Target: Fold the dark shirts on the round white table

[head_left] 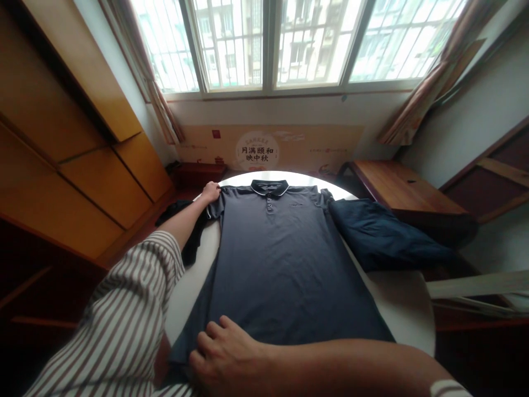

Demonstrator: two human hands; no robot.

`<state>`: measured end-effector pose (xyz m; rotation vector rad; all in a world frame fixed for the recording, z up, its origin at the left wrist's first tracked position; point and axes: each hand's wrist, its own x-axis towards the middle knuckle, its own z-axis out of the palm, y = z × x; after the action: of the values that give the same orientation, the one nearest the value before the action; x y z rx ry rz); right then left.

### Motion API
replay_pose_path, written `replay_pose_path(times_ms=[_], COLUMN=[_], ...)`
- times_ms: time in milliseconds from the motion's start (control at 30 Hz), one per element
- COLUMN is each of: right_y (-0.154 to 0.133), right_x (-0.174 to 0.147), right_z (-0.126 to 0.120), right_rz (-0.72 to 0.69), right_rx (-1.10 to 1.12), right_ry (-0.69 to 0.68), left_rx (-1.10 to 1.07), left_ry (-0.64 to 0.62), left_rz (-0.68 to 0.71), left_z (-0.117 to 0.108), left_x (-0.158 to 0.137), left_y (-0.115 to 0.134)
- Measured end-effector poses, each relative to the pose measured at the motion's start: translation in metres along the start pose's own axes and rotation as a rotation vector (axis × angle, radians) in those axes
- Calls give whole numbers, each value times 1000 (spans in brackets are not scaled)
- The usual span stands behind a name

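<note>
Left arm in a striped sleeve stretched toward upper centre-left, left hand [210,192] closed in a pinch, right forearm crossing the bottom edge, right hand [225,355] curled, knuckles up, lower centre-left

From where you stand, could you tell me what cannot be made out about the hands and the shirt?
All head view:
- Left hand: far and small at the polo shirt shoulder; gripping or just resting is unclear.
- Right hand: covers the shirt's lower left hem; fingertips hidden.
- Shirt's left sleeve: hidden behind the left forearm.
- Dark garment beside it: bunched, type unclear.
- Table: near rim hidden by the arms.
</note>
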<state>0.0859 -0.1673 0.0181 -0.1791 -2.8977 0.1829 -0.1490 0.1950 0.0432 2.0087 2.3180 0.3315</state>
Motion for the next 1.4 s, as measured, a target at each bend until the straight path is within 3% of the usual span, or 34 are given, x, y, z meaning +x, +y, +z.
replay_pose_path(times_ms=[133, 233, 300, 367, 500, 567, 633, 733, 867, 1033, 1167, 1267, 1400], right_y=[1, 7, 13, 19, 26, 25, 21, 16, 11, 7, 5, 6, 6], right_x=[-14, -20, -21, -22, -37, -56, -83, -133, -204, -270, -293, -298, -294], right_z=[-9, -14, -19, -26, -45, -52, -57, -58, -53, -54, -49, -45, -49], right_rz=[52, 122, 156, 187, 223, 227, 239, 267, 230, 259, 282, 258, 274], right_rx=[18, 42, 76, 104, 142, 177, 210, 159, -135, -333, -357, -364, -378], right_ry=[-11, -41, -50, -47, -81, -115, -143, -95, 63, 147, 205, 226, 263], left_rx=[-25, -49, -93, -158, -275, -288, -254, -193, -171, -242, -327, -329, -278], left_ry=[60, 88, 72, 5, -327, -372, -343, -275, -249, -153, -23, 132, 196], left_rz=[0, 89, 258, 445, 723, 723, 695, 678, 712, 577, 577, 596, 618], left_z=[-12, -26, -38, -48, -61, -62, -60, -56, -52, -34, -23, -27, -35], left_x=[-15, -52, -102, -173, -326, -380, -413, -429, -433, -442, -453, -463, -472], left_y=[14, 25, 26, 20, -3, -16, -28, -43, -50, -45, -52, -63, -65])
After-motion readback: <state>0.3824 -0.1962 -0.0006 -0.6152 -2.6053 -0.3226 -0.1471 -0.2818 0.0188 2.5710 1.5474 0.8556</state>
